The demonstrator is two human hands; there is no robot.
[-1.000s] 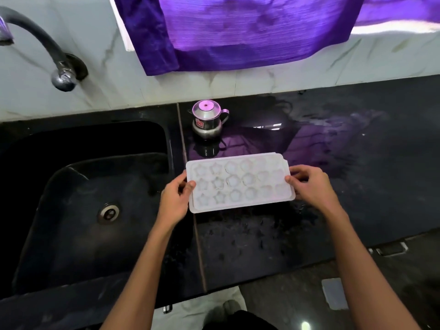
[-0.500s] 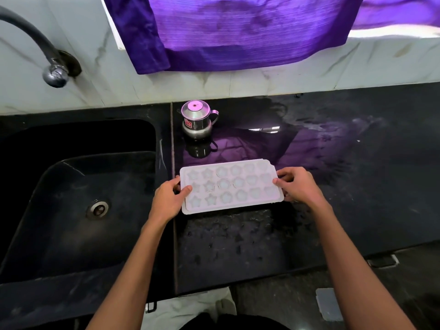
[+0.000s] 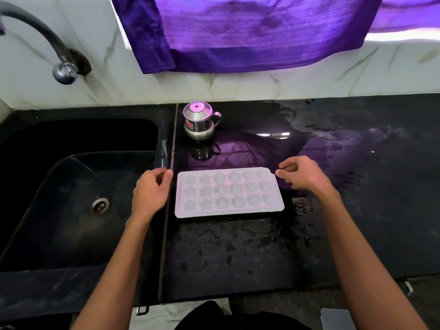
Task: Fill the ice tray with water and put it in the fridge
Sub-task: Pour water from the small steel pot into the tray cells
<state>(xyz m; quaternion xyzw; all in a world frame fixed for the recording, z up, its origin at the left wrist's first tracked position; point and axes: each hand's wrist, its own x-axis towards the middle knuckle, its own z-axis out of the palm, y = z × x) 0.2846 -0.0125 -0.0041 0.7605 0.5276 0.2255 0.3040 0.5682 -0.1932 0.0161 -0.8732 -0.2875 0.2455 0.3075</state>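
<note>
Resting flat on the desk (image 3: 357, 234) just right of the sink (image 3: 78, 198), the ice tray (image 3: 228, 192) lies between both hands. Left hand (image 3: 151, 192) and right hand (image 3: 307, 177) flank it, each grip loose and empty. Regrasp both short ends evenly; keep the tray level to avoid spilling.

A white plastic ice tray with star and flower moulds (image 3: 229, 192) lies flat on the black polished stone counter (image 3: 357, 210), just right of centre frame. My left hand (image 3: 150, 192) sits just beside its left end, over the seam at the edge of the black stone sink (image 3: 71, 198), which fills the left of the frame. My right hand (image 3: 307, 178) is at the tray's upper right corner. Behind the tray, towards the wall, stands a small lidded steel pot with a handle (image 3: 199, 121). A curved dark tap (image 3: 47, 48) reaches in at upper left; a purple cloth (image 3: 250, 32) hangs across the top.
</note>
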